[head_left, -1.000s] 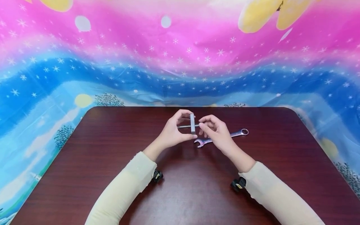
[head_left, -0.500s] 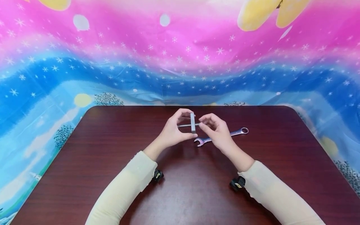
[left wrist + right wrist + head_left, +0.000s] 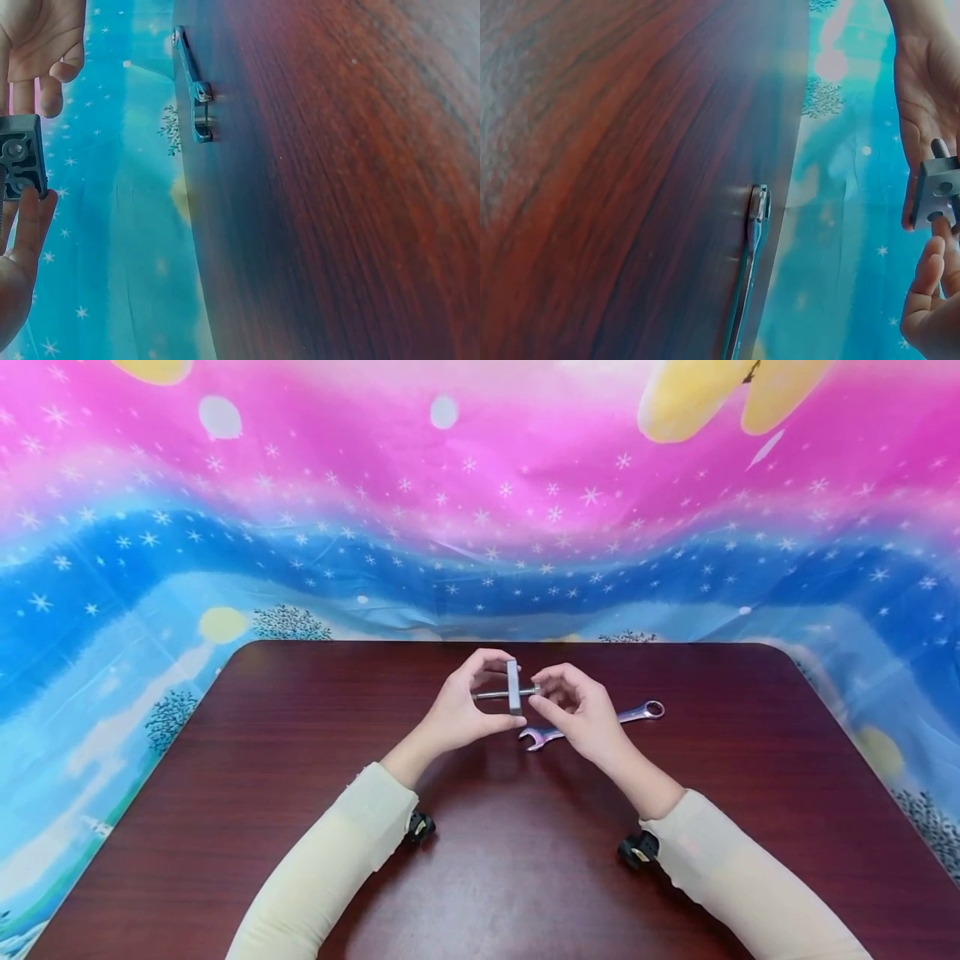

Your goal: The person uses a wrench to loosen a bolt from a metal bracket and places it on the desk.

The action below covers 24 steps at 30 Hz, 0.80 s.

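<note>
My left hand (image 3: 459,710) grips a grey metal block (image 3: 513,677) above the table, fingers over its top and thumb at its lower edge. Through the block runs a long bolt (image 3: 492,695), its threaded end pointing into the left palm. At the other side my right hand (image 3: 588,718) has its curled thumb and index finger at the bolt's head (image 3: 536,688). The left wrist view shows recesses in the block (image 3: 26,150); from the right wrist, holes show in the block (image 3: 930,193) and the bolt's threaded end (image 3: 940,148) sticks out.
A combination wrench (image 3: 634,715) lies on the dark wooden table (image 3: 480,860) behind and below the right hand, its open end toward the middle. A colourful printed cloth (image 3: 480,577) hangs behind the table's far edge.
The block stays in the left hand. The right thumb and fingers have shifted slightly at the bolt, and its head now shows between them.
</note>
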### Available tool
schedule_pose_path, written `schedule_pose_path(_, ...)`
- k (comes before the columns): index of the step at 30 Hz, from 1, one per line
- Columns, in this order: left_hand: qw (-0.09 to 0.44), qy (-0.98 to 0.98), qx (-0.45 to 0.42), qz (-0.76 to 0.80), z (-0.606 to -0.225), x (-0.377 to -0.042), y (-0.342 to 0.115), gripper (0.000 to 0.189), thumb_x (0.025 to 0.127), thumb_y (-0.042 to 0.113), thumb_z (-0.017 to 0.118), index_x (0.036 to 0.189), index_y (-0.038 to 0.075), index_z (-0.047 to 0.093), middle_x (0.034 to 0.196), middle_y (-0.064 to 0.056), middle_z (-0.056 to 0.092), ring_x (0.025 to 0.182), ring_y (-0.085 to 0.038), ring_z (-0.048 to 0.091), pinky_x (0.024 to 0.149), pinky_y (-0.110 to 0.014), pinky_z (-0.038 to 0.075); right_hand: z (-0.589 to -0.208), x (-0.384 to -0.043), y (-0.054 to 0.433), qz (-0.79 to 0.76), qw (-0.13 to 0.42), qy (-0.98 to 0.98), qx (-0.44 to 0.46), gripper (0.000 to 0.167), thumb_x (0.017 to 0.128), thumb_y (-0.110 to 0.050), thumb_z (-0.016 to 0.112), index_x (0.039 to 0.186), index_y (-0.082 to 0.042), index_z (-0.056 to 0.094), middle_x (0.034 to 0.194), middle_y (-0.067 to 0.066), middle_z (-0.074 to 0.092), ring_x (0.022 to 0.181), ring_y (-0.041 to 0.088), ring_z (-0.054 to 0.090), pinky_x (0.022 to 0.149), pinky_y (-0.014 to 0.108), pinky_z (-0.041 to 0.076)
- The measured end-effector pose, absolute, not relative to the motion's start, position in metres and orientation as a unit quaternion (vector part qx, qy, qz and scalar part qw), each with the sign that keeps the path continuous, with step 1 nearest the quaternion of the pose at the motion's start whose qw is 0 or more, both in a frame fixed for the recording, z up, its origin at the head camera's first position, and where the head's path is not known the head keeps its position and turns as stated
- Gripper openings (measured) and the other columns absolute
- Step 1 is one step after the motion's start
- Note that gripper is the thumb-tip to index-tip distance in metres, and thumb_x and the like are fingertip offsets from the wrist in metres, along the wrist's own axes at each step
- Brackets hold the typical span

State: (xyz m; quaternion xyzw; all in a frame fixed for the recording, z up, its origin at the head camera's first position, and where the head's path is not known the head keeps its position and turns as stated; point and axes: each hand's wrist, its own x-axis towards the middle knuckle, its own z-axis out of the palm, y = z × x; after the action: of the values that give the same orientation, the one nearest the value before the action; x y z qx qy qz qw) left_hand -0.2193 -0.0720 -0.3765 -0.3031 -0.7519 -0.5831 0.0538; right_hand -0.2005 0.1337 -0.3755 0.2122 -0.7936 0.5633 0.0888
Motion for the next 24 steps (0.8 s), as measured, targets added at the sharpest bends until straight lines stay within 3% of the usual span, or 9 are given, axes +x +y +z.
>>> schedule_pose_path(5,0.050,-0.752,-0.302,-0.584,-0.3762,-0.2188,-0.0720,0.070,0.068,0.002,0.089,0.128,0.008,0.052,0.119,-0.011,0.064,0.115,-0.028,0.062,0.106,-0.036,0.049,-0.3752,-0.2009,0.1328,0.593,0.071,-0.777,0.198,0.017,0.094,-0.005,0.066,0.109,0.003,0.062,0.080,0.022,0.067,0.058,0.017,0.059,0.056,0.027,0.052)
schedule_pose_path(10,0.052,-0.752,-0.301,-0.583,-0.3752,-0.2185,-0.0718,0.071,0.068,0.002,0.089,0.128,0.008,0.052,0.119,-0.010,0.064,0.115,-0.023,0.062,0.107,-0.042,0.049,-0.3741,-0.2024,0.1288,0.602,0.080,-0.774,0.179,0.015,0.097,-0.010,0.062,0.104,0.003,0.064,0.071,0.015,0.066,0.052,0.018,0.056,0.052,0.030,0.049)
schedule_pose_path(14,0.049,-0.748,-0.306,-0.587,-0.3745,-0.2188,-0.0718,0.071,0.069,0.002,0.089,0.129,0.006,0.051,0.120,-0.011,0.064,0.115,-0.026,0.062,0.108,-0.046,0.047,-0.3747,-0.2028,0.1265,0.607,0.094,-0.771,0.168,0.015,0.098,-0.011,0.062,0.100,0.003,0.064,0.065,0.004,0.063,0.055,0.017,0.057,0.054,0.029,0.050)
schedule_pose_path(18,0.051,-0.747,-0.304,-0.589,-0.3736,-0.2197,-0.0729,0.072,0.069,0.003,0.089,0.129,0.007,0.051,0.120,-0.011,0.064,0.116,-0.025,0.062,0.108,-0.045,0.048,-0.3743,-0.2013,0.1248,0.608,0.110,-0.767,0.174,0.012,0.094,-0.006,0.065,0.102,0.002,0.065,0.076,-0.006,0.064,0.068,0.008,0.061,0.060,0.022,0.051)
schedule_pose_path(24,0.058,-0.750,-0.301,-0.586,-0.3733,-0.2212,-0.0749,0.072,0.069,0.004,0.089,0.130,0.008,0.051,0.122,-0.010,0.063,0.117,-0.020,0.060,0.109,-0.047,0.046,-0.3732,-0.1992,0.1262,0.587,0.122,-0.771,0.215,0.023,0.087,0.007,0.068,0.109,0.000,0.064,0.086,0.012,0.061,0.077,0.007,0.055,0.055,0.018,0.043)
